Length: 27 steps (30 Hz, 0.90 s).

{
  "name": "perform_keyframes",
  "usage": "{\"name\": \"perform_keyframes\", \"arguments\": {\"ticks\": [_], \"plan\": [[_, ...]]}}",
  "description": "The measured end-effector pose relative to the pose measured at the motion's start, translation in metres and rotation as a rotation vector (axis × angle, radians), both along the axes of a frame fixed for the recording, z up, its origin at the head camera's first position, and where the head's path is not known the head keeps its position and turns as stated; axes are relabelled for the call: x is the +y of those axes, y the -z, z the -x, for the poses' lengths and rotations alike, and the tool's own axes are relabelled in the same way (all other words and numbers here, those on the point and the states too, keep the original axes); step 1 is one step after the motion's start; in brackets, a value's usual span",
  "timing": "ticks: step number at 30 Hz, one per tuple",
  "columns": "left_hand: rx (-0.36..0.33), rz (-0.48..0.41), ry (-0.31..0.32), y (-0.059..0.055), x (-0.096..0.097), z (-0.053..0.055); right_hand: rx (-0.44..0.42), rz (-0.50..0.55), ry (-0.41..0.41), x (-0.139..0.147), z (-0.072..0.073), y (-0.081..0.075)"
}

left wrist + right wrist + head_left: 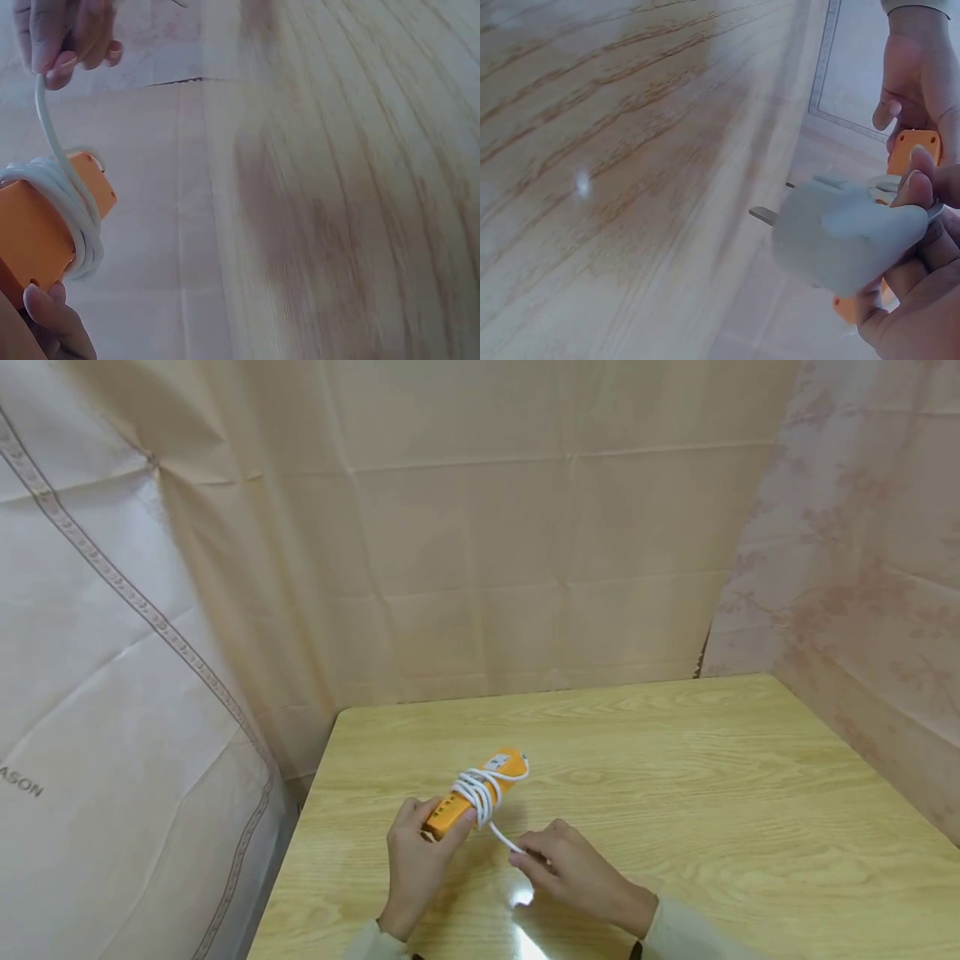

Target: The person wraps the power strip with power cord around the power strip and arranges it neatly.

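Note:
An orange power strip is held above the table by my left hand, thumb on one side and fingers on the other at its near end. White cord wraps several times around the strip's middle. From these loops a short length of cord runs to my right hand, which pinches it between thumb and fingers. In the right wrist view a white plug with metal prongs sits at the right fingers, at the cord's end. The head view hides this plug behind the hand.
Below both hands spreads a wood-grain table. Beige cloth hangs behind it, a pale printed sheet at the left and a flowered one at the right. Light glares off the tabletop near the front.

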<state>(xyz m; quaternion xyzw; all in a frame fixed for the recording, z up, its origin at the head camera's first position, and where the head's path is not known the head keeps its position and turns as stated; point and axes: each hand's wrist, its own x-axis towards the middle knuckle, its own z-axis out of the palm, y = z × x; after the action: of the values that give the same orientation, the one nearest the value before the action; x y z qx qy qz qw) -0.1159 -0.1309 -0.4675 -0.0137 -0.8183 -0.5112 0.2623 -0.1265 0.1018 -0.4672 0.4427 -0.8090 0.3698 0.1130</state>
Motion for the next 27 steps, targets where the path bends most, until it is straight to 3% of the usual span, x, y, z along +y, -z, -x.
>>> {"name": "perform_keyframes", "arguments": {"ticks": [6, 17, 27], "plan": [[0.05, 0.059, -0.007, 0.0045, -0.0018, -0.0005, 0.058, -0.027, 0.0, -0.001, 0.0002, 0.0], [0.01, 0.097, -0.006, 0.0066, -0.0039, -0.0014, 0.136, -0.059, 0.035, 0.0001, -0.0016, -0.0005], [0.009, 0.153, -0.05, 0.0082, -0.0051, -0.0027, 0.186, -0.088, 0.09, 0.0015, -0.0027, 0.0011]]}}
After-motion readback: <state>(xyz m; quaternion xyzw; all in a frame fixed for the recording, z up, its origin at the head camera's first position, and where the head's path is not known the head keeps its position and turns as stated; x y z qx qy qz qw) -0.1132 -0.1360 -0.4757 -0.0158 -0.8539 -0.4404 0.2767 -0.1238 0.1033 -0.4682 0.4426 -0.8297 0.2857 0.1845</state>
